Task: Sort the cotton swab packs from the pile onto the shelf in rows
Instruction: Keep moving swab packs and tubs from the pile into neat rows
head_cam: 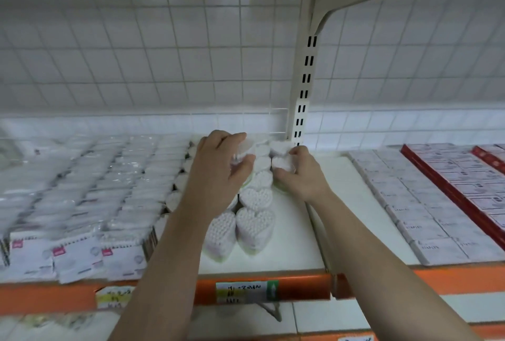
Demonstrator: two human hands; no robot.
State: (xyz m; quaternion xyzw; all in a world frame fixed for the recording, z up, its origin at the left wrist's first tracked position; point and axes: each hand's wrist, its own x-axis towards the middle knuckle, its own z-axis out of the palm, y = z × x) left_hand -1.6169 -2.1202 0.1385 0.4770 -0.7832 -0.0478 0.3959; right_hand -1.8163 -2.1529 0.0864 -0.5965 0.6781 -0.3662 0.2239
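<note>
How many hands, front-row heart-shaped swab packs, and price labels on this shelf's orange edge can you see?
Hands: 2, the left hand and the right hand
Front-row heart packs in view: 2, the left pack and the right pack
Price labels: 2, the yellow label and the white-and-green label
Total: 6

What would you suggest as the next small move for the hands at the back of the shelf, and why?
Probably set the clear pack that the left hand grips down beside the middle row of heart-shaped packs and release it. The right hand holds a second pack on that row's other side, with bare shelf in front of it for more.
</note>
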